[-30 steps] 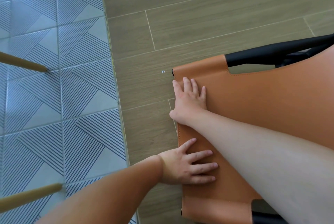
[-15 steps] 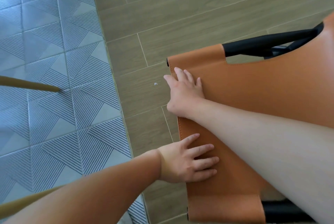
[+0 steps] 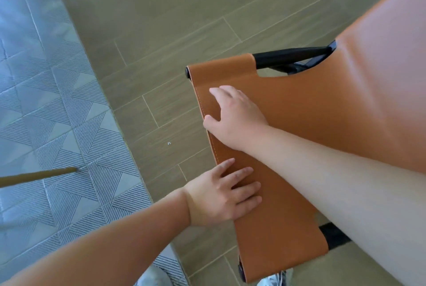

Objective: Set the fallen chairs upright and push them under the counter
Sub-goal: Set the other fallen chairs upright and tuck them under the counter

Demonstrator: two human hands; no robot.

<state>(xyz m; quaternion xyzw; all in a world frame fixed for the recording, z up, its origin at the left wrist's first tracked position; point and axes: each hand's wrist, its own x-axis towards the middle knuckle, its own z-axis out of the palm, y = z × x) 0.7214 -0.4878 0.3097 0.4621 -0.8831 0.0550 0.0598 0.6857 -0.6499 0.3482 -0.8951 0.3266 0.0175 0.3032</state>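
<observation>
An orange leather chair (image 3: 322,110) with a black frame (image 3: 290,53) fills the right side, its backrest edge pointing left, lifted off the wood floor. My right hand (image 3: 235,117) presses on the backrest near its upper corner, fingers arched and thumb at the stitched edge. Lower on the same backrest my left hand (image 3: 221,195) lies with straight fingers on the leather. The seat and legs lie outside the frame.
Wood-look floor planks (image 3: 161,32) run under the chair. Grey patterned tiles (image 3: 57,124) cover the left, where a wooden furniture leg (image 3: 39,175) pokes in. My shoe (image 3: 274,278) shows at the bottom edge.
The chair's backrest has risen toward me and tilted, and the view has swung. My right hand's fingers went from flat to arched. Both hands stay on the leather.
</observation>
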